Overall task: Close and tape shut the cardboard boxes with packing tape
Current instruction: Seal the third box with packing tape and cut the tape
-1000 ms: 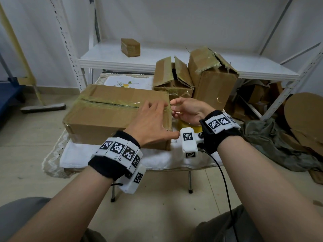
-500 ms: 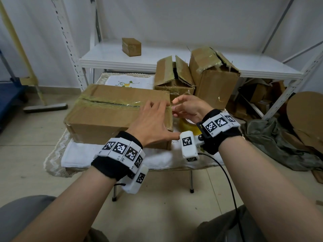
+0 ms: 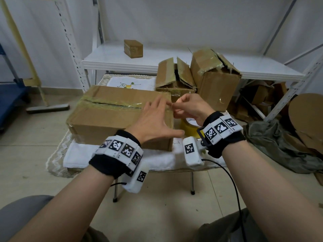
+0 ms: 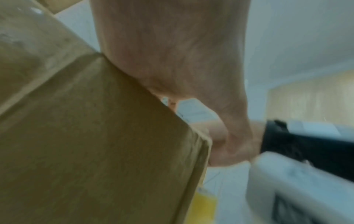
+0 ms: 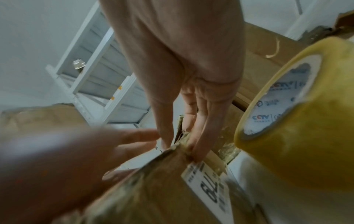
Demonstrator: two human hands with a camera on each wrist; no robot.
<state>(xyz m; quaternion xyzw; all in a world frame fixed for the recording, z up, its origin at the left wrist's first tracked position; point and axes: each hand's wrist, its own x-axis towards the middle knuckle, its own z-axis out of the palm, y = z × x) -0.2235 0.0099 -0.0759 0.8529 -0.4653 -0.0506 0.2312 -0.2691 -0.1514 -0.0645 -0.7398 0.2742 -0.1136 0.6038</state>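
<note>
A large cardboard box (image 3: 108, 117) lies on a small table, its flaps down and clear tape along the top seam. My left hand (image 3: 157, 117) is over the box's right end with straight, spread fingers; the left wrist view shows my palm (image 4: 172, 53) at the box edge (image 4: 95, 151). My right hand (image 3: 176, 107) pinches the tape end at the box's right top edge, fingers curled. In the right wrist view its fingertips (image 5: 197, 151) touch the taped corner of the box (image 5: 153, 197). A yellow tape roll (image 3: 189, 127) (image 5: 296, 121) sits on the table under my right wrist.
Two battered boxes (image 3: 174, 79) (image 3: 215, 79) with open flaps stand behind on the table. A small box (image 3: 133, 48) sits on the white shelf (image 3: 262, 69). A white cloth (image 3: 83, 154) covers the table. Cardboard scraps and a grey-green cloth (image 3: 272, 142) lie at right; a broom (image 3: 48, 108) is on the floor at left.
My left hand has spread its fingers and shifted toward the box's right top edge. My right hand has stayed at that edge, slightly higher.
</note>
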